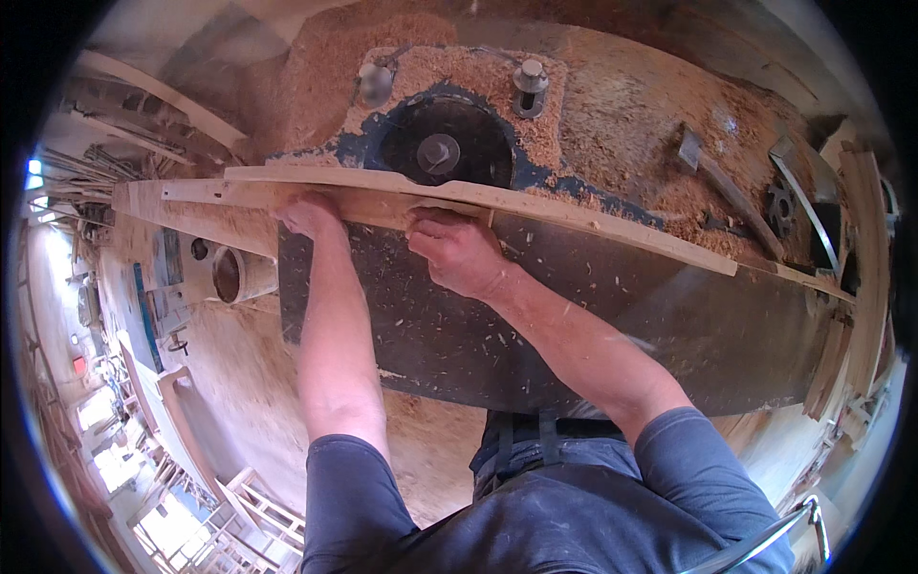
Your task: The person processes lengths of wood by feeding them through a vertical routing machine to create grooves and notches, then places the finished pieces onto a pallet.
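Observation:
A long pale wooden piece (373, 204) lies along the front of a wooden fence (593, 222) on a dark machine table (574, 316). My left hand (308, 212) is closed over this piece, its fingers partly hidden. To its right, my right hand (457, 251) has its fingers curled at the piece's near edge, close to its right end. Behind the fence, a round dark spindle opening (448, 134) with a central bolt sits in line with my hands. The cutter itself I cannot make out.
Sawdust and chips (382, 57) cover the surface behind the fence. A hammer (732, 191) lies at the back right, near a dark toothed metal part (779, 210). Boards (865, 268) stand at the far right. A round pipe opening (228, 275) is left of the table.

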Demonstrator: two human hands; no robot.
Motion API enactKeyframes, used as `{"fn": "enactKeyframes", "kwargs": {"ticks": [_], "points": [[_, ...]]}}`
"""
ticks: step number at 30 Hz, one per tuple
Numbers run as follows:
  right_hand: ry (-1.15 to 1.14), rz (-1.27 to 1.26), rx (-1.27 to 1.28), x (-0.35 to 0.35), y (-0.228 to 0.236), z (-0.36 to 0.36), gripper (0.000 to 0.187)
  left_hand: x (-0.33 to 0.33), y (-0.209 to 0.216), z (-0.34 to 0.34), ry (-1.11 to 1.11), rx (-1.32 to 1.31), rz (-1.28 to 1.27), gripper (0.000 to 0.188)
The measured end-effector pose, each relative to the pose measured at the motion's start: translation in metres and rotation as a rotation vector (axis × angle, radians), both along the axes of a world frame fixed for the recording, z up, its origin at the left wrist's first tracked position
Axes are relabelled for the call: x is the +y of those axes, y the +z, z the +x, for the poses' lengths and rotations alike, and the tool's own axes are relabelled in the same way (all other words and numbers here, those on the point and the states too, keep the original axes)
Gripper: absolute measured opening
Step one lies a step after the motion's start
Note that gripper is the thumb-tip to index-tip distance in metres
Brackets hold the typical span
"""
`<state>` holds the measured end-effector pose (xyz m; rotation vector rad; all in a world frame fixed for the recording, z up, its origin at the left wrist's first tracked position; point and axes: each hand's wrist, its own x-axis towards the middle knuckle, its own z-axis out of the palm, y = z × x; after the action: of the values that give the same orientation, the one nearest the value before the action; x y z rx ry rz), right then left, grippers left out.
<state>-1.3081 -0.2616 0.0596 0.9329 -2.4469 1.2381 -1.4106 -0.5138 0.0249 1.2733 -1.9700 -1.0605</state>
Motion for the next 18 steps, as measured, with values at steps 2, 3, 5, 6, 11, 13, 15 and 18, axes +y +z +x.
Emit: {"fn": "enactKeyframes", "kwargs": {"ticks": [2, 3, 5, 6, 11, 13, 15, 18], "points": [[0.016, 0.0, -0.103, -0.002, 0.002, 0.003, 0.026, -0.014, -0.01, -0.003, 0.028, 0.208, 0.177, 0.055], [0.034, -0.028, -0.069, -0.01, 0.01, 0.008, 0.023, -0.053, -0.03, 0.004, 0.045, 0.38, 0.276, 0.059], [0.018, -0.064, -0.018, -0.016, 0.015, 0.013, 0.016, -0.074, -0.039, 0.005, 0.048, 0.368, 0.326, 0.069], [0.013, -0.072, -0.042, -0.017, 0.016, 0.016, 0.019, -0.071, -0.036, 0.005, 0.046, 0.187, 0.268, 0.074], [-0.041, -0.101, -0.064, -0.025, 0.008, 0.044, 0.024, 0.034, 0.059, 0.023, -0.05, -0.138, 0.187, 0.091], [0.005, -0.058, -0.032, -0.034, 0.01, 0.057, 0.022, 0.005, 0.025, 0.035, -0.142, -0.168, 0.007, 0.095], [0.027, -0.029, -0.009, -0.04, 0.013, 0.067, 0.019, -0.024, -0.005, 0.045, -0.284, 0.186, 0.109, 0.095], [0.01, 0.003, 0.016, -0.04, 0.007, 0.073, 0.014, 0.015, 0.032, 0.058, -0.264, 0.254, 0.321, 0.099]]}}
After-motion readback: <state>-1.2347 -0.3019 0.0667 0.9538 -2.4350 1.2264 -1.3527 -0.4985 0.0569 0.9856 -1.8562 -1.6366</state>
